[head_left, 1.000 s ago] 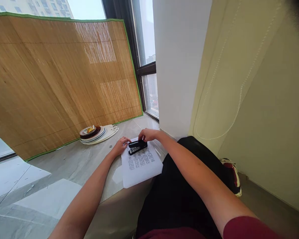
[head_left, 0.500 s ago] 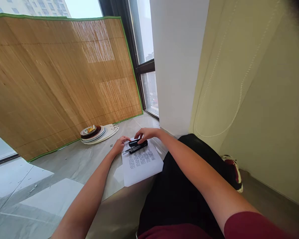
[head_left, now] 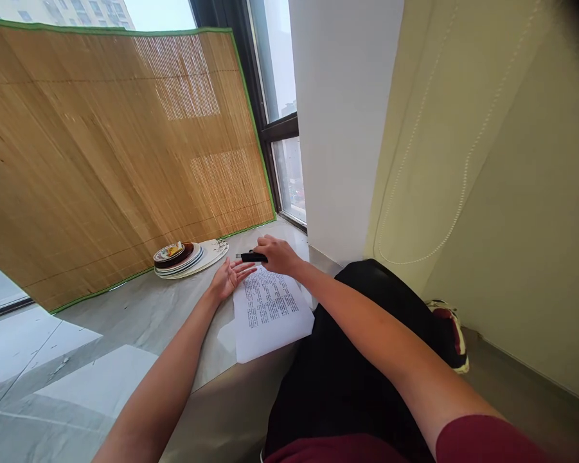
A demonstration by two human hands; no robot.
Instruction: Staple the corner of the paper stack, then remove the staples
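My right hand (head_left: 276, 254) is closed round a black stapler (head_left: 251, 257), lifted just above the top edge of a printed sheet of paper (head_left: 270, 312). The stapler's front end sticks out to the left of my fingers. My left hand (head_left: 229, 278) lies open, palm up, fingers apart, at the paper's upper left corner, just below the stapler. The paper lies on the grey marble ledge (head_left: 139, 315) with its near edge over the rim.
A stack of plates (head_left: 187, 257) with a small patterned dish on top stands left of the hands. A bamboo mat (head_left: 115, 154) leans against the window behind. A white pillar (head_left: 342, 128) and pale wall stand right. My black-clad lap (head_left: 347, 366) fills the foreground.
My right hand has lifted the stapler off the paper and moved it up and left. My left hand has turned from pressing the paper's corner to lying palm up, open.
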